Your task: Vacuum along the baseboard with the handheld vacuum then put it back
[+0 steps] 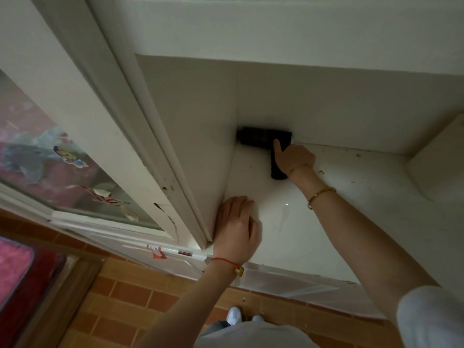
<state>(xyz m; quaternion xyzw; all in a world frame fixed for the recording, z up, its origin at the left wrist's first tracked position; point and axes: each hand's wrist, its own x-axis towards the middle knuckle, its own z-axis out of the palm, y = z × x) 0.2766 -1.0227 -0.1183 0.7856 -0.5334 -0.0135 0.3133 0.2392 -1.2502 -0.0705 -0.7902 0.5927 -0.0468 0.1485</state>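
Observation:
A black handheld vacuum point(261, 138) lies on a white ledge point(351, 197), its body along the back wall and its nose in the left corner. My right hand point(292, 156) grips its handle, with the thumb pointing up against the body; the handle's lower end sticks out below the hand. My left hand point(237, 222) rests on the ledge's near left corner, fingers curled lightly against the white door frame point(160, 146). The hand holds nothing.
A white door with a glass pane point(62, 159) and stickers stands at the left. Specks of dirt lie on the ledge at the right. Orange-brown floor tiles point(130, 297) and my shoes point(236, 316) are below. A pink mat point(12, 267) lies at the lower left.

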